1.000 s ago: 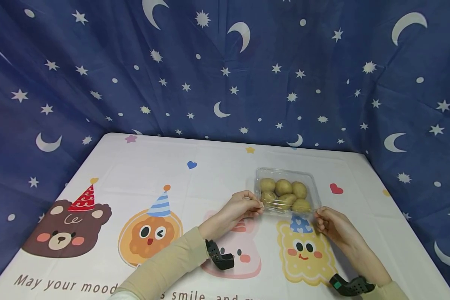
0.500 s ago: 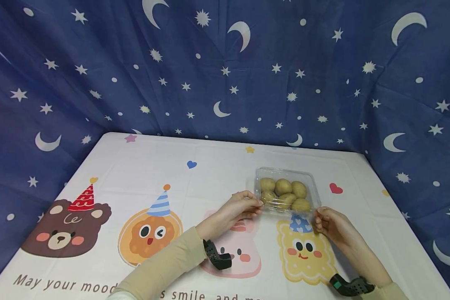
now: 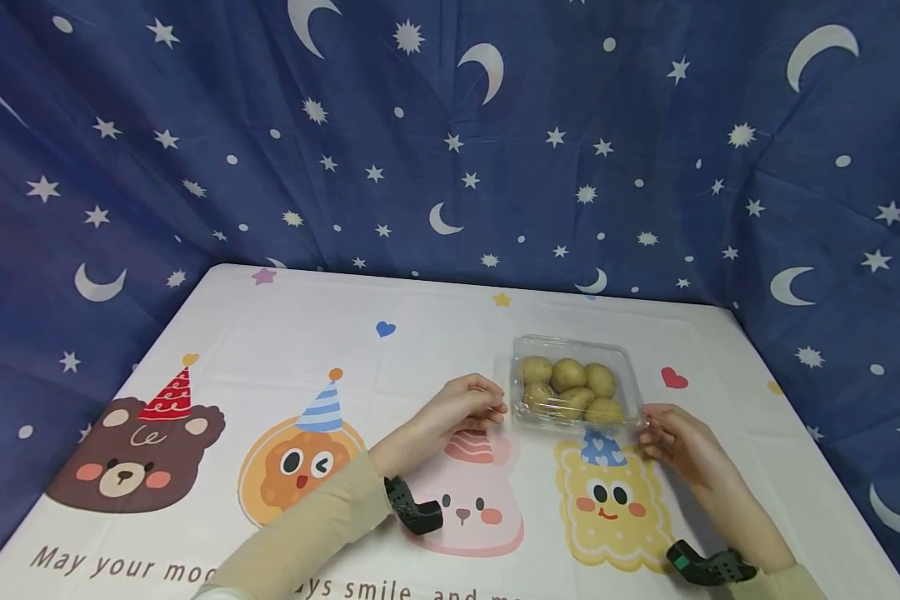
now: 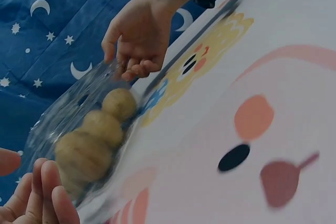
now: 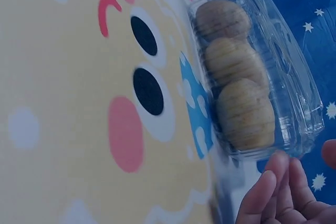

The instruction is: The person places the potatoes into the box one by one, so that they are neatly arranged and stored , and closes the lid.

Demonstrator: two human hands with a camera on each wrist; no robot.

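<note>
A clear plastic box (image 3: pixel 630 379) with a lid stands on the table's right half. Inside it lie several yellow-brown potatoes (image 3: pixel 568 375); in the right wrist view these potatoes (image 5: pixel 244 111) show through the side wall. My left hand (image 3: pixel 465 404) is just left of the box's near corner, a small gap between, fingers loosely bent and holding nothing. At the near right corner is my right hand (image 3: pixel 678 437). In the right wrist view its thumb and fingers (image 5: pixel 278 169) are apart, fingertips close to the box; whether they touch it I cannot tell.
A white tablecloth (image 3: pixel 420 333) printed with cartoon faces and lettering covers the table. A dark blue curtain (image 3: pixel 345 125) with moons and stars hangs behind and along both sides. Each wrist wears a black band, such as the left band (image 3: pixel 414 507).
My left hand has let go of the box's near left corner and drawn back to the left. My right hand has shifted slightly right, its fingers loosened. The box has stayed in place.
</note>
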